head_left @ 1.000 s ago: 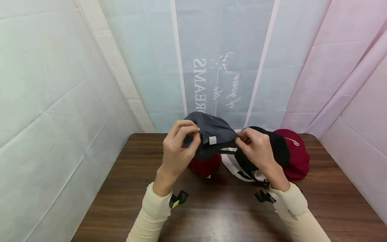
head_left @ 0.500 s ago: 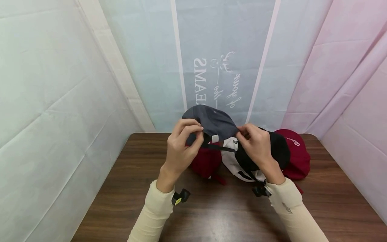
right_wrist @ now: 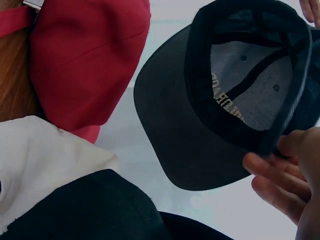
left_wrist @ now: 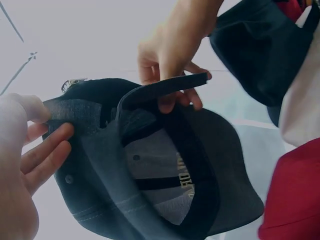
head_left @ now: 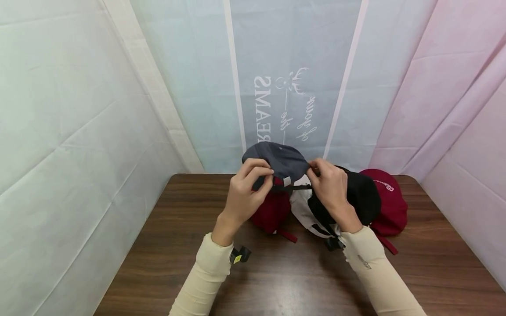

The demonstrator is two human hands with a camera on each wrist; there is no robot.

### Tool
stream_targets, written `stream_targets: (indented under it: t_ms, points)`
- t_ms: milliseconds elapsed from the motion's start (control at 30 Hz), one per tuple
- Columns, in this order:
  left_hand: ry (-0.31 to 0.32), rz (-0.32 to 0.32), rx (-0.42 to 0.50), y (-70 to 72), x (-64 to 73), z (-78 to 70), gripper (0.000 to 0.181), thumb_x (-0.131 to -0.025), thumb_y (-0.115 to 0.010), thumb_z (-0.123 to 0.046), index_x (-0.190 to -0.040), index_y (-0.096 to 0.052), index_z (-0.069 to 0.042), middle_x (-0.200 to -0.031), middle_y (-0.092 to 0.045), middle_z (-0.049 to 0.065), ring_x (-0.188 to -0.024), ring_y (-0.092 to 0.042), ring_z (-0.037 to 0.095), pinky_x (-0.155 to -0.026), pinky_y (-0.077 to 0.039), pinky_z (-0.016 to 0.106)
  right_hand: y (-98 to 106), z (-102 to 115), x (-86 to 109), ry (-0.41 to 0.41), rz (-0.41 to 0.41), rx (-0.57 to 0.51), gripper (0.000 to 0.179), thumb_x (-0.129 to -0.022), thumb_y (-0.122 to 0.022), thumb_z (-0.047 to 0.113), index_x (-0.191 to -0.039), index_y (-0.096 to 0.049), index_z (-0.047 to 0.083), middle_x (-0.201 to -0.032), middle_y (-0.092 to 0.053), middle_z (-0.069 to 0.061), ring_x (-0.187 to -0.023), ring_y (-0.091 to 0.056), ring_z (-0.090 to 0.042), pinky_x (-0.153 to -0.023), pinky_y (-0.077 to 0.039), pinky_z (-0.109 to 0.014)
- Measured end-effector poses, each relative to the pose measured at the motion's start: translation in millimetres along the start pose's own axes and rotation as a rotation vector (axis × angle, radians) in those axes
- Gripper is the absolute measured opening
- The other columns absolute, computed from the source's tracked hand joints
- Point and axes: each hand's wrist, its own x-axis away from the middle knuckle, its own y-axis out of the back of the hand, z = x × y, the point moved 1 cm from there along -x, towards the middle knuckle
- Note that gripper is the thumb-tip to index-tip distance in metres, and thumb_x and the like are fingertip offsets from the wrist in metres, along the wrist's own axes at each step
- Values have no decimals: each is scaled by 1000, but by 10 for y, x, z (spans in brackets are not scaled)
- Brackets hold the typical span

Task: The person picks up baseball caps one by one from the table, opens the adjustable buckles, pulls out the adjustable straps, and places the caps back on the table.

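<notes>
Both hands hold a dark grey baseball cap point(head_left: 278, 158) up over the back of the table. My left hand point(head_left: 251, 186) pinches its rear edge on the left, beside a small white tag point(head_left: 287, 181). On the other side, my right hand point(head_left: 329, 182) pinches the edge with thumb and fingers. The back strap point(left_wrist: 165, 89) sticks out with a free end in the left wrist view, near the right hand's fingers. In the right wrist view the brim point(right_wrist: 175, 120) and the cap's inside show, with backward lettering on the lining.
Below the held cap a red cap point(head_left: 272, 213) lies on the wooden table point(head_left: 284, 281). Beside it are a white cap point(head_left: 302, 208), a black cap point(head_left: 365, 195) on top of it and another red cap point(head_left: 389, 204). Fabric curtains point(head_left: 189, 79) stand behind and at both sides.
The left hand has shifted right and the right hand slightly left, bringing them closer together. The cap rose a little, then sank again, and its strap has swung apart from the rim.
</notes>
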Motion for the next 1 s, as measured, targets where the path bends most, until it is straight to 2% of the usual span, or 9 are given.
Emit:
stream_targets:
  t_ms: [133, 367, 667, 833, 1000]
  points:
    - [5, 43, 17, -88, 61, 27, 13, -93, -70, 9, -99, -72, -3, -107, -67, 13, -93, -69, 23, -79, -61, 30, -41, -28, 22, -40, 43, 21, 7, -94, -75, 3, -96, -78, 9, -84, -79, -15, -63, -73, -31, -52, -53, -49]
    - [34, 92, 21, -226, 178, 90, 11, -95, -69, 7, -98, -73, -3, -109, -67, 11, -95, -69, 22, -81, -61, 27, -105, -73, 65, -83, 105, 69, 6, -98, -73, 9, -99, -78, 7, -79, -77, -15, -48, -58, -30, -47, -45, -46]
    - [39, 110, 6, -284, 204, 123, 12, -96, -68, 7, -97, -72, -4, -110, -68, 10, -94, -69, 20, -78, -59, 27, -194, -122, 80, -138, 49, 81, 9, -97, -75, 12, -100, -81, 6, -86, -80, -17, -56, -68, -36, -51, -52, -52]
    - [73, 155, 4, -326, 277, 142, 11, -96, -68, 6, -98, -72, -4, -110, -68, 9, -94, -70, 19, -76, -59, 24, -201, -125, 113, -154, 117, 149, 10, -95, -72, 3, -101, -80, 5, -75, -76, -18, -46, -56, -34, -43, -39, -43]
    - [117, 217, 4, -386, 376, 147, 10, -97, -69, 3, -100, -72, -6, -112, -68, 8, -99, -70, 18, -80, -59, 22, -172, -138, 119, -150, 197, 216, 20, -93, -65, -4, -104, -79, 4, -72, -73, -19, -42, -48, -30, -44, -25, -33]
